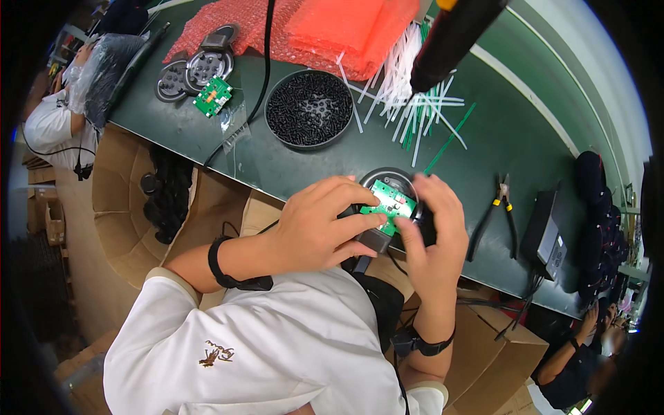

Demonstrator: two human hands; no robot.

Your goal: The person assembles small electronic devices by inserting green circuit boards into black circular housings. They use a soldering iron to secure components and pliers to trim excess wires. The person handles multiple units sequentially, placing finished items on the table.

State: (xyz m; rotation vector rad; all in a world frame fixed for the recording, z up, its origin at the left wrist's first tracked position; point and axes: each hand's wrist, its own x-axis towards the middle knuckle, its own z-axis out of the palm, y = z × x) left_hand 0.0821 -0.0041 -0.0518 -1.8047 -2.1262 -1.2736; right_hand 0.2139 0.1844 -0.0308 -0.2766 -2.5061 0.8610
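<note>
At the table's near edge I hold a round black housing (pixel 386 173) with a green circuit board (pixel 391 200) in or on it. The fingers of my left hand (pixel 315 218) press on the board's left side, and its thumb is at the housing's lower edge. My right hand (pixel 440 232) curls round the housing's right side, its thumb at the board's lower right corner. Just beyond my hands stands a round black bowl (pixel 304 142) of small black parts. Between my fingers the housing's inside is mostly hidden.
More black housings (pixel 207 66) and a green board (pixel 212 97) lie far left. Red bubble wrap (pixel 339 31) and white and green cable ties (pixel 415 104) lie behind. A dark hanging tool (pixel 453 41) juts overhead. Pliers (pixel 499 214) and a black box (pixel 546 235) are at right.
</note>
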